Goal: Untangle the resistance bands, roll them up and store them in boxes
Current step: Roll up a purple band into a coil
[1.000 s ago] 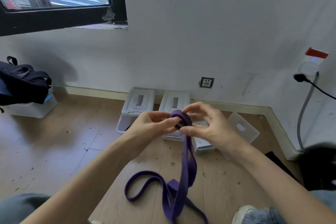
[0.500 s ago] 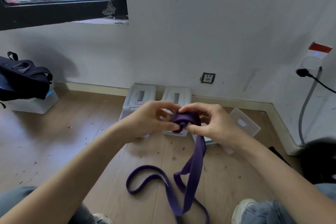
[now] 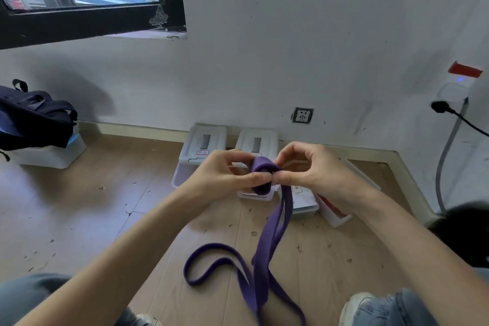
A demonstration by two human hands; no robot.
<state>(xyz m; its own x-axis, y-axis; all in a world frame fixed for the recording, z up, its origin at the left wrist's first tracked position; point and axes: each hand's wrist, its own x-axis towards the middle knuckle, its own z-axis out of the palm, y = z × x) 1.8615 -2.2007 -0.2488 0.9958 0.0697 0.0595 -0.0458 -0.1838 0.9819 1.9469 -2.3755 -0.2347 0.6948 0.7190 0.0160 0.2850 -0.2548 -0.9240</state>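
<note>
Band: purple band (image 3: 267,235), its top end wound into a small roll that I hold up in front of me, above the floor and in line with the boxes.
Left hand: my left hand (image 3: 225,174) pinches the roll from the left, thumb across its front, fingers curled behind it.
Right hand: my right hand (image 3: 309,169) pinches the roll from the right between thumb and forefinger, the other fingers arched above it.
Loose part: two strands hang down from the roll together; lower down the band lies in a loop on the wooden floor (image 3: 79,219) between my knees.
Boxes: two white boxes (image 3: 203,151) with lids on stand side by side against the wall behind my hands; another box (image 3: 304,206) sits just to their right, partly hidden by my right hand.
Backpack: dark backpack (image 3: 31,116) rests on a white bin at far left.
</note>
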